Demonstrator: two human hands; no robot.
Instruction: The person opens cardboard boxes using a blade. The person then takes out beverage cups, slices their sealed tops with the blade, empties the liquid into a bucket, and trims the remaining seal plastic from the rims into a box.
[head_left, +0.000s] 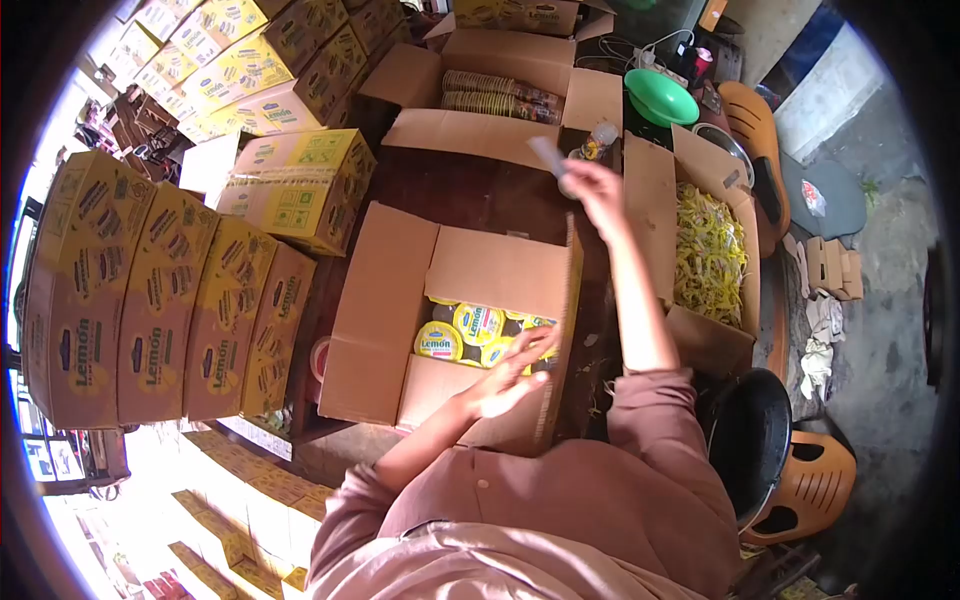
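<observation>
An open cardboard box (380,340) stands before me on the dark table, its flaps spread. Inside it sit several round tubs (439,341) with yellow-and-white "Lemon" lids. My left hand (508,378) is over the box's near right part, fingers stretched out, with no object seen in it; whether it touches the tubs I cannot tell. Farther off to the right, my right hand (592,190) is raised with its fingers closed on a pale flat strip (546,157), blurred and of unclear kind. A small clear container (597,142) lies just beyond that hand.
A box (650,215) of yellow shredded strips (710,255) stands at right. Behind is an open carton (420,85) with packed rows. Closed Lemon cartons (150,300) line the left. A green bowl (662,97), black bucket (748,440) and orange chairs (815,490) are at right.
</observation>
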